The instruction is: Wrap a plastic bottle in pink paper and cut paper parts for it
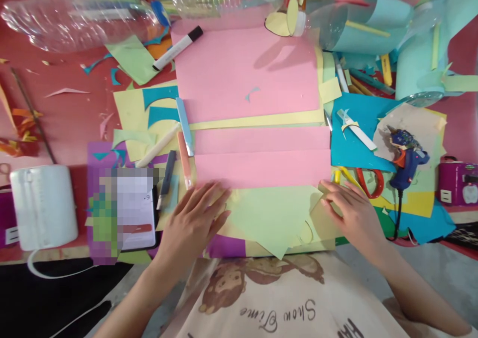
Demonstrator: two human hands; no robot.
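A pink paper sheet lies before me with a fold line running across it. At its lower left corner, my left hand rests palm down with fingers stretched out and thumb apart. My right hand touches the lower right corner with its fingertips; its fingers are extended and its thumb is apart from them. Light green paper lies between the hands, below the pink sheet. A larger pink sheet is spread farther back.
Clear plastic bottles lie along the back. At left are a marker, a phone and a white case. A blue glue gun, red-handled scissors and a white cutter lie at right among paper scraps.
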